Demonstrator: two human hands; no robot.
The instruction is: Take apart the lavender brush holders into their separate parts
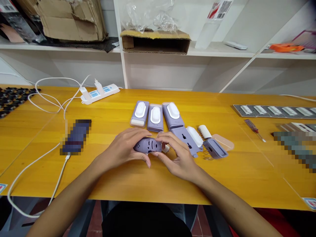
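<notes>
Between my two hands is a purple plastic housing (pixel 148 145) with small holes and slots along its face. My left hand (pixel 127 144) wraps its left end, thumb below and fingers on top. At the right end, the fingers and thumb of my right hand (pixel 176 154) pinch it, and a small white piece (pixel 166 148) shows by them. Just beyond stand three purple cases with white oval pads (pixel 155 114). Right of my right hand lie a purple slotted plate (pixel 184 140), a white oval pad (pixel 195 136), a purple frame (pixel 214 148), a metal spring (pixel 207 154) and a white roller-like part (pixel 204 131).
A translucent peach cover (pixel 225 142) lies at the right, with a screwdriver (pixel 254 129) and a grey strip of white parts (pixel 274 111) farther off. To the left are a phone (pixel 77 136), looping white cables and a power strip (pixel 101 93). Shelves hold cardboard boxes (pixel 155 46).
</notes>
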